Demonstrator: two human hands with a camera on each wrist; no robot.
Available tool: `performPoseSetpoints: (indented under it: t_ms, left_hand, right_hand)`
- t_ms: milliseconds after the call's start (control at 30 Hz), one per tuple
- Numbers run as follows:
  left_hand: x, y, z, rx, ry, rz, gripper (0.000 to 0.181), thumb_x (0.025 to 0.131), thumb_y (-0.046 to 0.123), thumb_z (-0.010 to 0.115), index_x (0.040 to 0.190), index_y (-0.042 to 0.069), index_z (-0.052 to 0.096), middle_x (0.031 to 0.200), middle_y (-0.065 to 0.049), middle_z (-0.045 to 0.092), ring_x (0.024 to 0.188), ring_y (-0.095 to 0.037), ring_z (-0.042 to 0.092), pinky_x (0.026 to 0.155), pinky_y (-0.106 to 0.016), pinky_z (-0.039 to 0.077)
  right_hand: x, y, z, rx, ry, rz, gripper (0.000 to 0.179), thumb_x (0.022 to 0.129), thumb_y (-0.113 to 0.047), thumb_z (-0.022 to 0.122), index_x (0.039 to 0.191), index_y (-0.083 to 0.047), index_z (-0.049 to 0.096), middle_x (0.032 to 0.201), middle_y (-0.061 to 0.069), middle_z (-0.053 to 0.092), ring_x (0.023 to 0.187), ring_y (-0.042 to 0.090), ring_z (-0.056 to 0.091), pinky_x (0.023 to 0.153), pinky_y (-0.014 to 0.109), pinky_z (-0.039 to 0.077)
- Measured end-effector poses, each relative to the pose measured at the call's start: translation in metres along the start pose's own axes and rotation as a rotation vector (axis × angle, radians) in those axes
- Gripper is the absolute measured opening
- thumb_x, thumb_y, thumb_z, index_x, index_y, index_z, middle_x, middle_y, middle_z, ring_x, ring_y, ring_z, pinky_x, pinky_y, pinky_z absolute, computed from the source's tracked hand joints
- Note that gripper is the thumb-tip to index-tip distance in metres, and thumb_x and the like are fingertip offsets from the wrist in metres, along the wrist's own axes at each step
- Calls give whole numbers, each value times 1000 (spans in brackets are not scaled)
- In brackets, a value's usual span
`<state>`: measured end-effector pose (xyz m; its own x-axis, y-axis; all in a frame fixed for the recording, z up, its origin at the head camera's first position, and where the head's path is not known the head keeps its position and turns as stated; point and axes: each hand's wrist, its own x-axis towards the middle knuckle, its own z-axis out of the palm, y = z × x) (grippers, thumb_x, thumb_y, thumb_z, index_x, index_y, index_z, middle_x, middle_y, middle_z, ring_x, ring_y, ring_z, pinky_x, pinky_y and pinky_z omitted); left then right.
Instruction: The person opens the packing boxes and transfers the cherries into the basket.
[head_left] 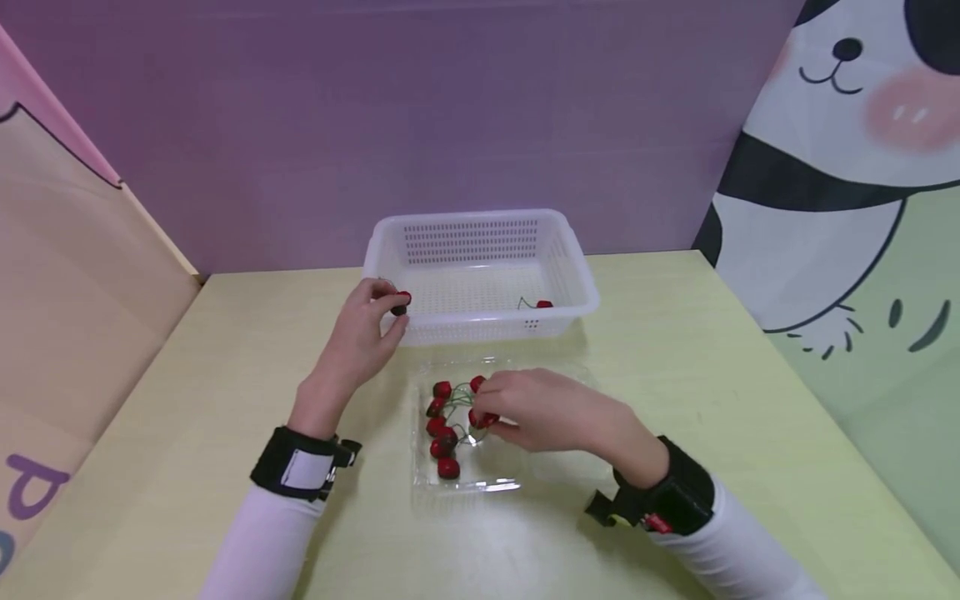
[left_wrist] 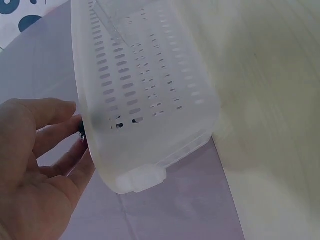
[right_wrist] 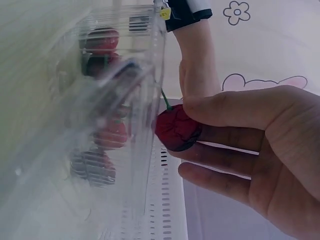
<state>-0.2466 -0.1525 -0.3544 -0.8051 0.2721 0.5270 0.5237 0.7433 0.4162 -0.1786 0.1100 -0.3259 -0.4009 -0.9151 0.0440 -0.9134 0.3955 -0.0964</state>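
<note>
My left hand [head_left: 365, 329] is at the near left rim of the white basket [head_left: 480, 327], pinching a dark red cherry [head_left: 402, 302] between thumb and fingers. In the left wrist view, the basket wall hides most of that cherry. Over the clear plastic box [head_left: 502, 485], my right hand [head_left: 543, 410] pinches another red cherry [right_wrist: 177, 127] with a green stem. Several cherries [head_left: 441, 427] lie along the box's left side, their stems pointing inward. One cherry [head_left: 544, 304] rests inside the basket at its right.
The basket stands at the back of the pale wooden table [head_left: 645, 350], close to a purple backdrop [head_left: 375, 125]. Nearer me sits the low clear box. Printed panels rise at both sides, with a panda [head_left: 832, 175] on the right one.
</note>
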Motion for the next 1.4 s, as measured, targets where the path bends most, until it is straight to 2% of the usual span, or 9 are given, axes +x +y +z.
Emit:
performPoseSetpoints:
  t_ms: [333, 733, 1133, 1400]
  left_hand:
    - [-2, -3, 2, 7, -39, -41, 26, 92, 5, 67, 115, -6, 67, 118, -17, 50, 107, -30, 49, 87, -37, 43]
    - [-3, -4, 3, 13, -37, -33, 26, 93, 9, 66, 116, -3, 67, 121, -15, 49, 109, -29, 47, 88, -38, 42]
    - [-3, 4, -2, -7, 3, 45, 22, 91, 7, 69, 111, -1, 68, 118, -14, 51, 107, -29, 49, 88, -37, 42]
    - [0, 15, -5, -34, 48, 166, 20, 88, 3, 70, 108, -1, 69, 115, -14, 53, 107, -29, 50, 91, -36, 40]
  right_hand:
    - [-2, 6, -6, 64, 32, 14, 6, 90, -12, 71, 96, -14, 69, 92, -9, 61, 88, 8, 59, 78, 16, 46]
    - [-5, 10, -10, 78, 91, 49, 6, 89, -12, 73, 95, -13, 70, 92, -7, 64, 86, 8, 61, 78, 18, 47]
    - [-10, 17, -16, 96, 156, 89, 10, 88, -9, 73, 97, -9, 69, 93, -5, 64, 85, 10, 61, 78, 20, 47]
    - [-16, 24, -21, 88, 202, 107, 14, 88, -10, 75, 100, -10, 69, 96, -6, 64, 87, 10, 61, 80, 21, 47]
